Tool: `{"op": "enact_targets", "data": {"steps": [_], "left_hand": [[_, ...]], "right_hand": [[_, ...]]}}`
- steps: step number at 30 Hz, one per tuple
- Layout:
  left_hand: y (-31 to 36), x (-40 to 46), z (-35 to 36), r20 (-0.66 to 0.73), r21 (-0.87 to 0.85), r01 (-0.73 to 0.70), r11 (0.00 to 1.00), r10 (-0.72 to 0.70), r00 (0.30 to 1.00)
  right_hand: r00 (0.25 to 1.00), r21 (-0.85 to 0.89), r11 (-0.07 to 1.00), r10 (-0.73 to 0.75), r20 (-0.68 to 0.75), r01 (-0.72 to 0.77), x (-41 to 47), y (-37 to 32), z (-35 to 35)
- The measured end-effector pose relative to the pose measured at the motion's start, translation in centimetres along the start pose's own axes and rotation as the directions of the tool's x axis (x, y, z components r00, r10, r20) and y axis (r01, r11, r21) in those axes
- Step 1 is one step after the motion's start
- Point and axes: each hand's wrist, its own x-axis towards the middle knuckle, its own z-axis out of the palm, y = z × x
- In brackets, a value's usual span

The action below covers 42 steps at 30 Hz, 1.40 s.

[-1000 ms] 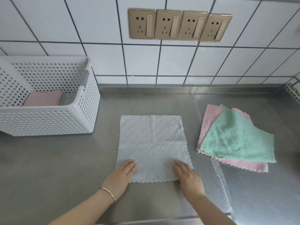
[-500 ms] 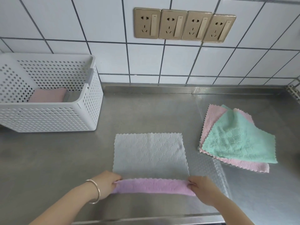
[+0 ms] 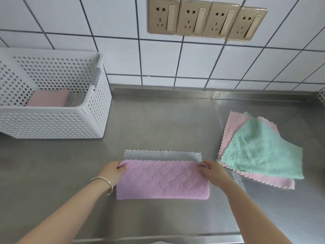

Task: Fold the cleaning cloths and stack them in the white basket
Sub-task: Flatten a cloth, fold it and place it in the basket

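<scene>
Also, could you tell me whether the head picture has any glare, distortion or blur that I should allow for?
Head view: wide-angle bending curves the tile lines and tilts the sockets; soft glare streaks the steel counter near the back edge, with no hard shadows; the purple cloth, both hands (left, right) and the basket look reasonably sharp.
</scene>
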Motion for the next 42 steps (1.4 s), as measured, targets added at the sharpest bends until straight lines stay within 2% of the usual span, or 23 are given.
{"op": "enact_targets", "data": {"steps": [3, 9, 14, 19, 23, 26, 28, 31, 32, 34, 35, 36, 38, 40, 42], "left_hand": [[0.4, 2.1, 0.7, -0.095, 0.100, 0.026, 0.995, -0.016, 0.995], [0.4, 3.9, 2.3, -0.199, 0.269, 0.078, 0.960, -0.024, 0.980], [0.6, 4.5, 2.5, -0.264, 0.274, 0.090, 0.957, -0.015, 0.965], [1.0, 5.0, 2.4, -0.269, 0.317, 0.123, 0.940, -0.036, 0.962], [1.1, 5.2, 2.1, -0.267, 0.272, 0.081, 0.959, -0.005, 0.964], [1.1, 5.2, 2.0, -0.258, 0.261, 0.076, 0.962, -0.006, 0.966], [1.0, 5.1, 2.0, -0.275, 0.222, 0.128, 0.967, -0.064, 0.959], [0.3, 4.2, 2.2, -0.379, 0.065, 0.180, 0.982, -0.142, 0.914], [0.0, 3.7, 2.4, -0.458, 0.036, 0.144, 0.989, -0.112, 0.882], [-0.4, 2.5, 3.6, -0.573, 0.172, -0.003, 0.985, 0.102, 0.813], [-0.3, 1.9, 4.4, -0.553, 0.281, -0.082, 0.956, 0.231, 0.801], [0.0, 1.2, 5.4, -0.474, 0.380, -0.168, 0.910, 0.348, 0.809], [0.7, 0.1, 7.8, -0.254, 0.523, -0.332, 0.785, 0.515, 0.819], [1.9, -0.6, 9.9, -0.032, 0.565, -0.445, 0.695, 0.557, 0.830], [3.0, -0.9, 11.4, 0.116, 0.609, -0.496, 0.619, 0.549, 0.827]], "right_hand": [[0.999, -0.016, 1.000, 0.019, -0.048, -0.019, 1.4, -0.7, 0.5], [0.983, -0.030, 0.997, 0.072, -0.172, -0.078, 3.0, -0.4, 1.9], [0.970, -0.056, 0.991, 0.104, -0.221, -0.119, 4.0, -0.3, 2.4], [0.952, -0.138, 0.976, 0.125, -0.279, -0.168, 4.5, -0.3, 3.0], [0.942, -0.171, 0.964, 0.145, -0.303, -0.204, 4.4, -0.6, 3.3], [0.923, -0.066, 0.973, 0.186, -0.337, -0.221, 4.2, -0.7, 3.2], [0.913, 0.041, 0.974, 0.222, -0.343, -0.221, 3.8, -0.9, 3.0], [0.897, 0.169, 0.960, 0.270, -0.351, -0.224, 2.5, -0.7, 3.1], [0.889, 0.194, 0.952, 0.291, -0.353, -0.235, 1.9, -0.4, 3.4], [0.878, 0.213, 0.937, 0.338, -0.340, -0.278, 0.5, 0.2, 4.0], [0.876, 0.205, 0.931, 0.357, -0.324, -0.303, 0.0, 0.5, 4.3], [0.877, 0.186, 0.927, 0.369, -0.309, -0.325, -0.6, 0.7, 4.7], [0.880, 0.149, 0.925, 0.378, -0.287, -0.349, -1.6, 0.9, 5.4], [0.876, 0.140, 0.918, 0.396, -0.276, -0.371, -2.2, 0.8, 6.0], [0.868, 0.148, 0.908, 0.418, -0.269, -0.392, -2.6, 0.5, 6.5]]}}
